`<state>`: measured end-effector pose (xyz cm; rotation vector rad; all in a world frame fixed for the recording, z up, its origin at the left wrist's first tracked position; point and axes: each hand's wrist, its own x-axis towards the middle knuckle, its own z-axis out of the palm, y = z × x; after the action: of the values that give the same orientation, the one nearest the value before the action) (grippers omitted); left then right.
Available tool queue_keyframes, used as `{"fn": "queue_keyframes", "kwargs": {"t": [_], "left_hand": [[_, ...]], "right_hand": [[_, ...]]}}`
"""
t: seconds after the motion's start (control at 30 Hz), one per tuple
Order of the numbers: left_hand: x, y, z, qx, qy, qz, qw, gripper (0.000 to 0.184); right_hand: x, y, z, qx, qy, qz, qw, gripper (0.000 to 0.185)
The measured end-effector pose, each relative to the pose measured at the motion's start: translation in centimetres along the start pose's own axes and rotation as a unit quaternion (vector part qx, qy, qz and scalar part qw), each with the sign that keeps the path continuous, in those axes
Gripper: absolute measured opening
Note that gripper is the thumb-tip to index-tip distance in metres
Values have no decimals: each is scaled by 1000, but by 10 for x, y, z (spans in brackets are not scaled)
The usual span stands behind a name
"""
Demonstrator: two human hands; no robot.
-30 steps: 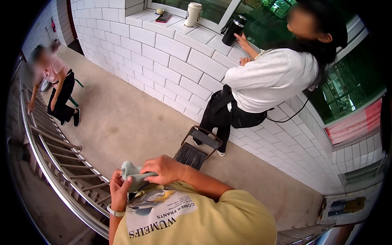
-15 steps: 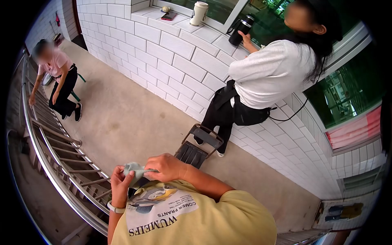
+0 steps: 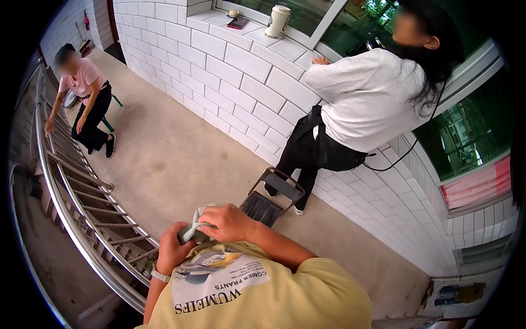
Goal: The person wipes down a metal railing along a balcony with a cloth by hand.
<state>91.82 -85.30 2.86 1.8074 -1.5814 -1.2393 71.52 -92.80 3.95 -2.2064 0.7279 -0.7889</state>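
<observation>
In front of my chest I hold a small pale green cloth (image 3: 191,232), bunched up, its exact kind hard to make out. My left hand (image 3: 174,245), with a white band at its wrist, grips the cloth's lower left side. Over its upper right part, my right hand (image 3: 227,222) is closed with the fingers pinching a fold. The two hands are close together, and much of the cloth is hidden behind the fingers. Just below lies the front of my yellow printed shirt (image 3: 274,293).
A metal railing (image 3: 74,219) runs along my left. Ahead stands a dark folding chair (image 3: 262,207). A person in a white top (image 3: 372,104) leans at the tiled sill, near a white cup (image 3: 278,22) and a phone (image 3: 237,23). Another person (image 3: 87,82) sits by the railing.
My left hand has moved right and turned around the cloth, which is now folded more tightly between both hands. The person at the sill has drawn the black bottle back toward the body.
</observation>
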Motion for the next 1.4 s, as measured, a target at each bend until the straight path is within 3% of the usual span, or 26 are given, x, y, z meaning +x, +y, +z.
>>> {"fn": "queue_keyframes", "kwargs": {"t": [0.03, 0.13, 0.27, 0.47, 0.57, 0.73, 0.97, 1.03, 1.4], "left_hand": [[1, -3, 4, -10, 33, -2, 999, 31], [3, -12, 7, 49, 64, 59, 995, 26], [3, -19, 5, 79, 71, 62, 992, 22], [3, -21, 6, -35, 93, 102, 990, 24], [4, -24, 3, -49, 48, 38, 997, 23], [10, -41, 13, -232, 38, 84, 968, 26], [14, -50, 9, -313, 7, 30, 949, 23], [15, -42, 10, -366, 51, 42, 928, 20], [18, -42, 10, -386, 98, 0, 917, 22]], "right_hand": [[0, 0, 1, -8, 0, -12, 1000, 14], [1, -4, -3, 6, 2, 15, 1000, 14], [3, -3, -9, 15, 26, 25, 999, 14], [5, 1, -13, 0, 59, 10, 998, 13], [6, 3, -17, -9, 73, 2, 997, 13], [4, 10, -25, -24, 87, 30, 995, 13], [-1, 17, -30, -45, 96, 49, 993, 15], [-3, 20, -30, -55, 104, 46, 992, 15], [-6, 22, -31, -68, 81, 63, 992, 16]]}}
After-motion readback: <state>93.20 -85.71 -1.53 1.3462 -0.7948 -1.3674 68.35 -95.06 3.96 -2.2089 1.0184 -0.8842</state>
